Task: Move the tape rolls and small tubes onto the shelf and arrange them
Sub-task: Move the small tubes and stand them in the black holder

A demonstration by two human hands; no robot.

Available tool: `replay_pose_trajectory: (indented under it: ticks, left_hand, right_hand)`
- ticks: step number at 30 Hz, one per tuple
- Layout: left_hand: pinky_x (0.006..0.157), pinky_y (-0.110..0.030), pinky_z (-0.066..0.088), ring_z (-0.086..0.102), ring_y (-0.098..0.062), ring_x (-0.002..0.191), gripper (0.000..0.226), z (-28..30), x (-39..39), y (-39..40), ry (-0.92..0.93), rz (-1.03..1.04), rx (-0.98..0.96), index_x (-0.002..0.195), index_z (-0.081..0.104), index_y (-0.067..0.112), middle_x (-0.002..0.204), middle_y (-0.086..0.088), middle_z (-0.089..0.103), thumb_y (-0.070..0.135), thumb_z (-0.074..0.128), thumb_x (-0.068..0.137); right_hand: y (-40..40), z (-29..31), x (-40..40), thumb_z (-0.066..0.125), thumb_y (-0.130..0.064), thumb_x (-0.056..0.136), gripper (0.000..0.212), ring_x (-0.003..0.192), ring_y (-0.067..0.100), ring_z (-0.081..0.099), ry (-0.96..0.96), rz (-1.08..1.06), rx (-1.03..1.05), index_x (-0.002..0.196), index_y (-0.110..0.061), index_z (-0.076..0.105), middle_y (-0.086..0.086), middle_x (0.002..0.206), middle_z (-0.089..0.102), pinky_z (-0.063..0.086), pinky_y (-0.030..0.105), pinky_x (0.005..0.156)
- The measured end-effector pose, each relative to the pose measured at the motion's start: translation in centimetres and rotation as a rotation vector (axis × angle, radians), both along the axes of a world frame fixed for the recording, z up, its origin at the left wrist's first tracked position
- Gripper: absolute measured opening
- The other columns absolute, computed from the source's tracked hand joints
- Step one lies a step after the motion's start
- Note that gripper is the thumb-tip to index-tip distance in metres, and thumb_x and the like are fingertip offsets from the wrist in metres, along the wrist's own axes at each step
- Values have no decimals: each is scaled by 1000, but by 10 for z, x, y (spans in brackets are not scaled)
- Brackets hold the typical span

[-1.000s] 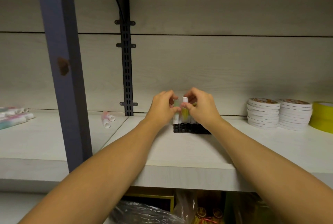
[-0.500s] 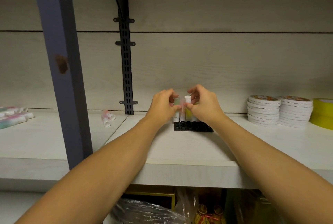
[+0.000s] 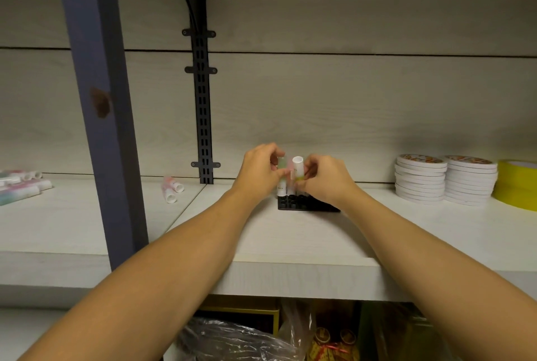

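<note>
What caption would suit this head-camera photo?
Left hand and right hand seat small pastel tubes upright in a black slotted rack on the pale wooden shelf.

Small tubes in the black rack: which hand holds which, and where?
Left hand pinches the green tube near its top; right hand pinches the white-capped yellow tube mid-body.

Yellow-green tube (image 3: 298,170) — now higher, between hands (image 3: 293,179)

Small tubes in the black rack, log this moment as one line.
left hand pinches green tube | right hand holds white-capped tube | both upright over black rack | tape stacks shelved
</note>
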State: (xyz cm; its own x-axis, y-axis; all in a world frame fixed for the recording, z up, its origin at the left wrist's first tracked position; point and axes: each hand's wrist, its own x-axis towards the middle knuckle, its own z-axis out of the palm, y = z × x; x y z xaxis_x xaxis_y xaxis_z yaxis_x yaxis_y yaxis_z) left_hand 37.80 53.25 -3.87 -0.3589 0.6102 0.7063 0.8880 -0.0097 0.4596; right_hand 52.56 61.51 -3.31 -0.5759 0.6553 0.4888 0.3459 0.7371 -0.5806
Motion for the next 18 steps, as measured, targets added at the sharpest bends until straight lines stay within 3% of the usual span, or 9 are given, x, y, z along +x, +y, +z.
replay_pose_trajectory:
  ticks: [4,9,12,14,18]
  left_hand:
    - [63,-4,41,62,-18,82,34,1,2,-1,-11,5,3,106,68,9,96,-2,62,16,85,79]
    - [65,-6,41,62,-16,81,33,0,5,-1,6,5,-51,106,68,10,95,-1,62,15,85,79]
    - [72,-17,42,60,-16,81,30,0,8,-1,43,14,-87,105,66,10,96,0,59,16,83,81]
    - [74,-26,46,58,-19,82,28,2,9,0,67,23,-108,103,65,10,95,-1,59,16,83,82]
    - [73,-29,43,55,-20,82,29,4,10,0,75,30,-154,103,62,11,91,0,57,18,81,83]
  right_hand:
    - [0,8,4,82,-23,73,31,73,23,64,109,-56,-89,90,-8,62,8,86,69,58,38,65]
    - [5,11,8,82,-24,78,22,76,20,64,195,-39,-95,91,-17,66,3,86,67,57,35,61]
    - [9,14,9,83,-20,78,16,74,14,61,300,-21,-139,87,-23,70,-2,84,67,46,22,59]
    - [13,16,9,82,-17,78,15,81,15,65,369,-17,-188,88,-22,73,-5,85,68,48,21,65]
    - [16,19,9,85,-13,73,27,81,15,64,497,-3,-259,90,-26,68,-2,88,65,58,36,84]
